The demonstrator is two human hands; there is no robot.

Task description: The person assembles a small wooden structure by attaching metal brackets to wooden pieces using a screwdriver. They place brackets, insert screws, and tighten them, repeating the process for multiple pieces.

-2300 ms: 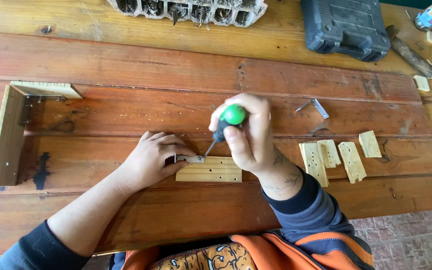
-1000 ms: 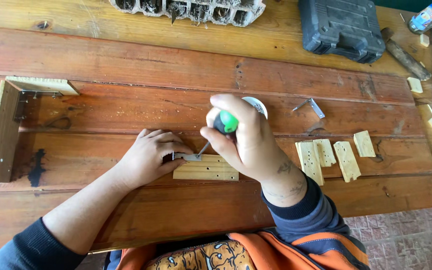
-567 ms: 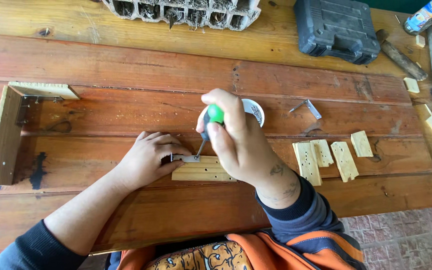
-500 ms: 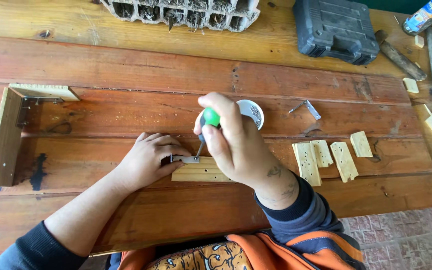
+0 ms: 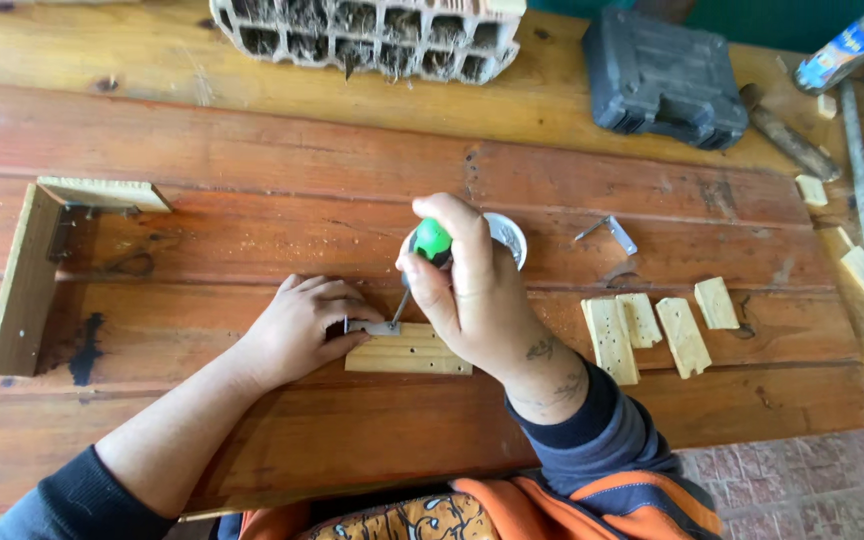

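The red-brown wooden table (image 5: 252, 170) bears everything, and the small pale wood block (image 5: 407, 354) near its front edge serves as landmark. Behind the block's right end, the right hand (image 5: 477, 295) is wrapped tight around a green-handled screwdriver (image 5: 422, 258), tip down on a small metal bracket (image 5: 372, 327) at the block's upper left edge. Since the earlier frames this hand has drifted left and tilted, uncovering a white dish (image 5: 507, 235) behind the block. The left hand (image 5: 297, 325) stays left of the block, fingers pinching the bracket.
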